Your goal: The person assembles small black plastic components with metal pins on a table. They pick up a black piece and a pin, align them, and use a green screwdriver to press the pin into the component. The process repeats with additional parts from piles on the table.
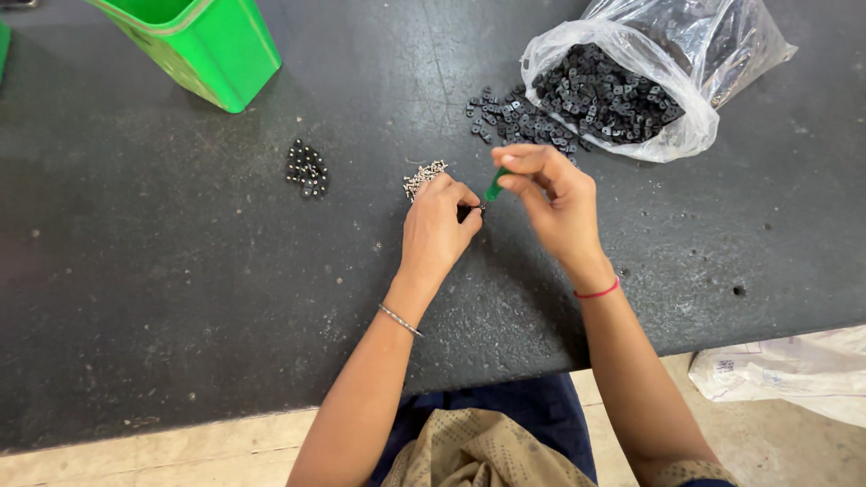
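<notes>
Near the tabletop's front edge, a small black part is pinched in the left hand; a green-handled screwdriver is gripped by the right hand; silver screws lie just beyond; an open bag of black parts sits toward the far right corner.
</notes>
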